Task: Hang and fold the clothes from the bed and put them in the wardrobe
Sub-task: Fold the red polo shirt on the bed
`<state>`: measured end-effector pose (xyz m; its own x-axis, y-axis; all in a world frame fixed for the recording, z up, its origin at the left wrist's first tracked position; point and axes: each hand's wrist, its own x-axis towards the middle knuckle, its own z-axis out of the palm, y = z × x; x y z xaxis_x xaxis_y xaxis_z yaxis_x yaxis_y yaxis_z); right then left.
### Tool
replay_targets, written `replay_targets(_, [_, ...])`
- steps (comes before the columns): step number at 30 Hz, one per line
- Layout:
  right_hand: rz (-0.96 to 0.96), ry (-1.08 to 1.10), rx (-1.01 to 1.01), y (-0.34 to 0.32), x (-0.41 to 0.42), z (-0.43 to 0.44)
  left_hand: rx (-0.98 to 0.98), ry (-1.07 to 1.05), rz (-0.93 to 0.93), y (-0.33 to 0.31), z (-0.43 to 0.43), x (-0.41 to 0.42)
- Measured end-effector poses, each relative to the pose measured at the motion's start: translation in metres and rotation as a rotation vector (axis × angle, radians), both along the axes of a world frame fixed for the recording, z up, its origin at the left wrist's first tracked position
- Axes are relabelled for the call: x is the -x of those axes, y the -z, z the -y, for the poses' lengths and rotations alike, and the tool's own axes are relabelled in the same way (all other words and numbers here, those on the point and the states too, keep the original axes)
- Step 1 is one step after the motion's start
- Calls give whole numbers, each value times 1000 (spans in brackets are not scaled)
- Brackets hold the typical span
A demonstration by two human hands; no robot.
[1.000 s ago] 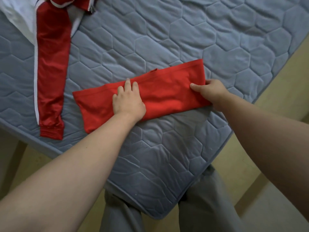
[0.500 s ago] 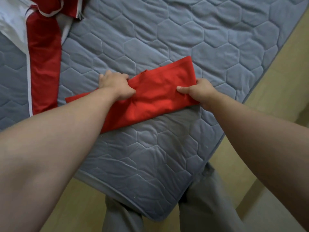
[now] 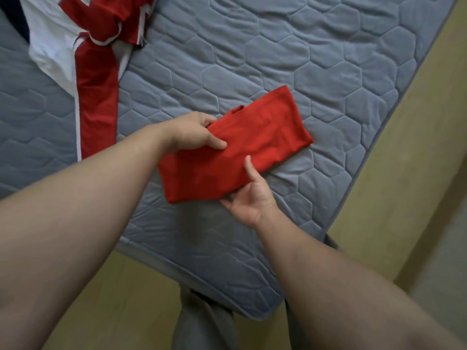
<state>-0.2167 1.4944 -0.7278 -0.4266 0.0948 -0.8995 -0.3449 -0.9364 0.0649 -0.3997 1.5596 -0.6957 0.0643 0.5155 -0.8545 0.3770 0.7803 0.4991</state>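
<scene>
Both grips on the folded red cloth (image 3: 255, 145) at the bed's (image 3: 328, 59) near corner.
The left grip (image 3: 194, 133) was curled round the cloth's left edge, thumb on top and fingers tucked behind. The right grip (image 3: 250, 200) pinched the near edge, thumb lying on the fabric and fingers underneath. The cloth's far end lay on the grey quilted mattress. A red-and-white jacket (image 3: 96, 84) was spread on the bed, well apart to the far left.
</scene>
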Motion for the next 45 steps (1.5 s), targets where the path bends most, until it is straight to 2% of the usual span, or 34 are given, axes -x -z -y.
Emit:
replay_targets(2, [3,82,-38,-16,8,0,-68,-22,40,-18,7,-1])
replay_targets(5, [48,85,-149,-48,4,-6,-178,-109,65,-50,20,0])
replay_targets(12, [227,-205,-530,-127,-12,-47,-320,-562,99,-103,50,4])
replay_targets(17, [325,-348,-712,-169,2,-101,-363,-659,48,-126,29,8])
replay_targets(25, [350,-319,-1027,-215,10,-139,-581,-861,106,-155,-6,6])
replay_targets(28, [333,-387,-1010,-190,3,-119,-559,-905,85,-119,19,2])
replay_targets(30, [345,-410,-927,-156,-5,-98,-463,-903,71,-81,45,-4])
replay_targets(34, [371,-569,-643,-76,-20,-49,-123,-783,99,4,109,-27])
replay_targets(37, [387,-688,-425,-38,-30,-27,101,-713,99,41,138,-40])
replay_targets(40, [430,-651,-387,-11,-32,-34,50,-788,67,65,134,-38])
replay_targets(45, [560,-577,-595,13,-17,-67,-34,-772,46,75,98,-22])
